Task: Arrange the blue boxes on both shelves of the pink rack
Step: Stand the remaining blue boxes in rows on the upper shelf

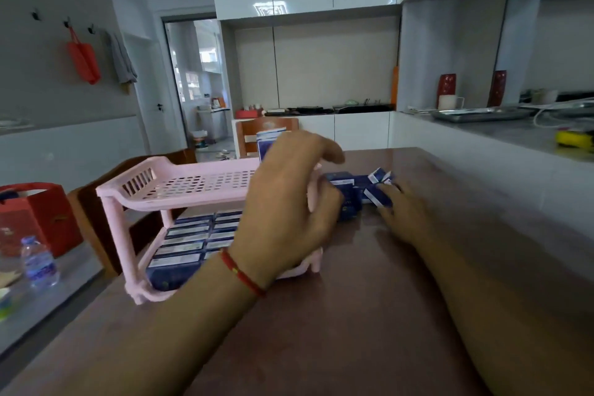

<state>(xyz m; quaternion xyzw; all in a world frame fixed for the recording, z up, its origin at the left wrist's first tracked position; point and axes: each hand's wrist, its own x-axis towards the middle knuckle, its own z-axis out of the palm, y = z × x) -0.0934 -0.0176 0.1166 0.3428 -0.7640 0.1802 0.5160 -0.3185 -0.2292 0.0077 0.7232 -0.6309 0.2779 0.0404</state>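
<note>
The pink two-shelf rack (135, 190) stands on the brown table. Its lower shelf holds several blue boxes (186, 241) in rows; its perforated top shelf is bare where visible. My left hand (289, 202), with a red bracelet at the wrist, is raised over the rack's right end and grips one blue box (268, 143) upright above the top shelf. To the right of the rack lies a loose pile of blue boxes (350, 190). My right hand (408, 212) rests on the table with its fingers on one box (377, 194) of that pile.
A red gift bag (38, 219) and a water bottle (38, 264) stand on a grey surface at the left. Wooden chairs (254, 135) sit behind the table. A grey counter with a metal tray (482, 114) runs along the right.
</note>
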